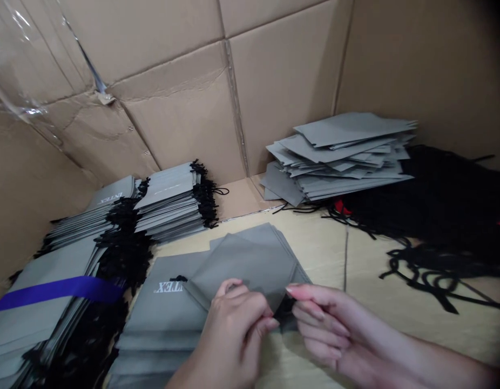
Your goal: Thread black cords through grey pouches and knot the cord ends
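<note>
My left hand (231,327) and my right hand (321,324) meet at the lower edge of a grey fabric pouch (244,265), which lies on a stack of similar pouches (164,319). My left fingers pinch the pouch's near edge. My right fingertips grip the opposite side, beside a dark bit of cord (285,310). The top pouch of the stack carries white printed letters, partly covered by the held pouch, and a short black drawstring end lies on it.
Stacks of grey drawstring pouches (169,200) with black cords stand to the left, one bound by a purple strap (58,292). Loose grey fabric pieces (339,154) lie at the back right, beside a heap of black cord (432,200). Cardboard walls (181,102) surround the work surface.
</note>
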Demonstrator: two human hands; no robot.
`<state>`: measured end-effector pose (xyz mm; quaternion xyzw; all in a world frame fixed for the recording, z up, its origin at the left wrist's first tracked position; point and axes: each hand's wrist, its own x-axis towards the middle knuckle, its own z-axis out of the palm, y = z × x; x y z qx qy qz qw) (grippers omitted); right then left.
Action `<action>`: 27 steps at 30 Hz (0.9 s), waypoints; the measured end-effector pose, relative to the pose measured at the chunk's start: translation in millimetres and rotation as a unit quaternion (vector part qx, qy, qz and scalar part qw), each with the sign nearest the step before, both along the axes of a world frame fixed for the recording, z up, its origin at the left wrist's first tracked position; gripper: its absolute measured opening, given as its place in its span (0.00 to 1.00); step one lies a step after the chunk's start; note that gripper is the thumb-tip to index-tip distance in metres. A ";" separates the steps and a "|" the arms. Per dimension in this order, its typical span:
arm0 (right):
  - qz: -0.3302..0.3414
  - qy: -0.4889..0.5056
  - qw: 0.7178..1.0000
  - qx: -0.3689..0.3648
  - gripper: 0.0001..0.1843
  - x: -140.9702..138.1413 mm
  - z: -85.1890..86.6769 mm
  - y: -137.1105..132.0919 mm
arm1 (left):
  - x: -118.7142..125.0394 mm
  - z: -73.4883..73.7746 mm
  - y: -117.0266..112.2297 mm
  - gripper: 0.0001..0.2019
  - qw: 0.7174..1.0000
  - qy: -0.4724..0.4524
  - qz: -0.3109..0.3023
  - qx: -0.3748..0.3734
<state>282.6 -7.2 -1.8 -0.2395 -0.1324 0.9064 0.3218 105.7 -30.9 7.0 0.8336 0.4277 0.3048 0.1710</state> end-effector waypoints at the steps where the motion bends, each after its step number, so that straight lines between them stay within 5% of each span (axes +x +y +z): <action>1: -0.003 0.000 1.000 0.001 0.19 -0.1 -0.4 1.2 | -0.8 -0.7 0.7 0.08 1.000 0.005 0.000 0.000; 4: 0.005 -0.029 0.998 0.049 0.19 -1.3 -0.5 6.4 | -4.1 -2.7 3.4 0.08 1.000 0.021 0.012 0.000; 7: 0.012 -0.128 0.974 0.188 0.21 -2.3 1.3 13.4 | -7.2 -3.9 6.1 0.09 0.999 0.026 0.032 -0.008; 12: 0.047 -0.257 0.889 0.376 0.25 0.2 5.0 19.5 | -9.5 -4.4 9.0 0.05 0.997 0.046 0.055 0.015; 17: 0.023 -0.380 0.742 0.552 0.26 4.9 7.1 15.4 | -9.9 -5.7 8.7 0.05 0.996 0.031 0.066 0.046; 21: 0.001 -0.444 0.663 0.603 0.25 7.9 4.9 18.3 | -8.0 -4.2 3.7 0.03 0.998 0.001 0.045 0.047; 27: 0.042 -0.442 0.629 0.638 0.23 7.0 2.6 18.6 | -3.7 -2.2 2.3 0.12 0.987 -0.093 0.102 -0.081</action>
